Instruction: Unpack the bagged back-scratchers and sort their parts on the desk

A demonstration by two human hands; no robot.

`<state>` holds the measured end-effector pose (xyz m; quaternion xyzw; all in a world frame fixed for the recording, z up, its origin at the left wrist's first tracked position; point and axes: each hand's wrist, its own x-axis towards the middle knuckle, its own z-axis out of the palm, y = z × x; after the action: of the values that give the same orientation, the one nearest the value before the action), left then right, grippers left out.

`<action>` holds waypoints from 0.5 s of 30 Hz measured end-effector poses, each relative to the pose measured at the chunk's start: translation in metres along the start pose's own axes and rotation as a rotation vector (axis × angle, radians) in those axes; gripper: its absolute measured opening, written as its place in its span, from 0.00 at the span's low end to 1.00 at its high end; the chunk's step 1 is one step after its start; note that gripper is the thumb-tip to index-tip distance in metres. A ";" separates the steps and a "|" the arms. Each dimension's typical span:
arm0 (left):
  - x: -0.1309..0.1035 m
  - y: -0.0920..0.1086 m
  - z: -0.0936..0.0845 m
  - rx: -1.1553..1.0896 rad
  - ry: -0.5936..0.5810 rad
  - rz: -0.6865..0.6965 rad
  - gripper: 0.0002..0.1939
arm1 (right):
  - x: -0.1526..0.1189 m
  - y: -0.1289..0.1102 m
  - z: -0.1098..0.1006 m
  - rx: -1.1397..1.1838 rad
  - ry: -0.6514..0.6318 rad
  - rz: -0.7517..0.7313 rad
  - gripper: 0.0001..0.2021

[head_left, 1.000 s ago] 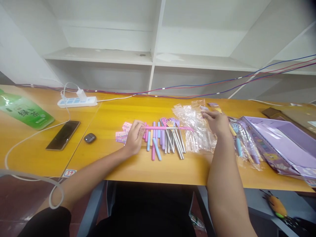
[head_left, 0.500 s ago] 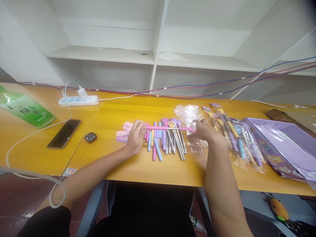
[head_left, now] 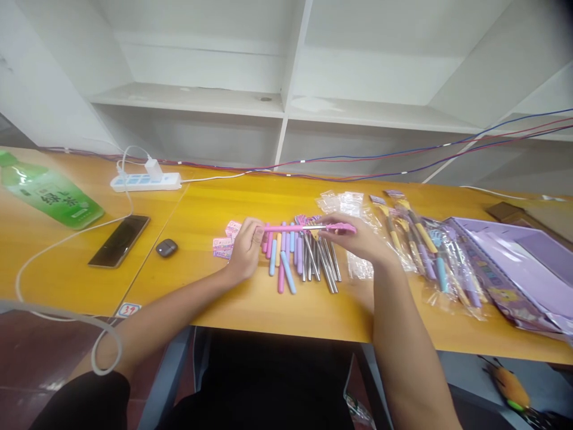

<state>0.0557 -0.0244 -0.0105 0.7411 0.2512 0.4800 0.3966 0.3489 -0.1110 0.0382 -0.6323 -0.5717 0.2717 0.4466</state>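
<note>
From the head view, the bare left hand grips a slim pink stick with a silver metal shaft, level over pastel cylindrical tubes; the bare right hand pinches it (beside its pink, hand-shaped head).

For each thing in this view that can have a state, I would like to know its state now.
Pink scratcher, held level, metal part showing
Left hand, closed on its handle
Right hand, at its head; grip unclear
Metal rods, loosely piled
Coloured handles, lying separate
Other scratchers, bagged
Phone, unlit
Green bottle, capped
Power strip, charger plugged in
Purple box, open
</note>
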 end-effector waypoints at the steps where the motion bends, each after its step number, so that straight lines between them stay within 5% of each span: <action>1: 0.001 -0.002 -0.001 -0.011 0.018 -0.009 0.21 | 0.000 -0.005 0.008 0.148 -0.037 0.028 0.15; 8: 0.006 -0.014 -0.002 0.008 0.002 -0.082 0.21 | 0.007 -0.009 0.053 0.868 -0.042 0.061 0.27; 15: 0.003 -0.006 0.001 0.209 -0.209 -0.048 0.12 | 0.007 -0.008 0.074 0.681 -0.134 0.129 0.35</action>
<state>0.0575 -0.0189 -0.0144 0.8180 0.2748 0.3619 0.3526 0.2835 -0.0857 0.0126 -0.4626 -0.4352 0.5154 0.5753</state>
